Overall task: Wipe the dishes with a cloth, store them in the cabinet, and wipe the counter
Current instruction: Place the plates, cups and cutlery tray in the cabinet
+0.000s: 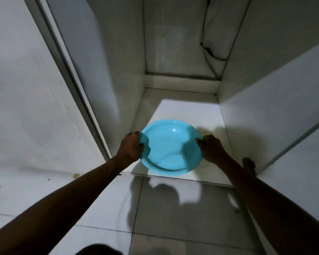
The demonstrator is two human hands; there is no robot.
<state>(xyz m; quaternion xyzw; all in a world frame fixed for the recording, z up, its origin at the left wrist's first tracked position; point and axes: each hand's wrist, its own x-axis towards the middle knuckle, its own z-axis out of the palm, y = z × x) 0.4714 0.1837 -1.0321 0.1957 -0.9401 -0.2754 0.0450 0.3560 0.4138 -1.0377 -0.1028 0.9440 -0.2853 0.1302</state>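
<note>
A light blue plastic plate (pixel 170 147) is at the front of the floor of an open white cabinet (pixel 188 111), its near edge over the cabinet's front lip. My left hand (pixel 132 147) grips the plate's left rim, thumb on top. My right hand (pixel 211 147) grips its right rim. Whether the plate rests on the cabinet floor or is just above it, I cannot tell. No cloth is in view.
The cabinet door (pixel 284 107) stands open on the right, with a dark handle (pixel 249 164) near my right forearm. A black cable (pixel 210 48) hangs at the back of the cabinet. A white panel (pixel 26 98) is on the left. Grey floor tiles (pixel 164 218) lie below.
</note>
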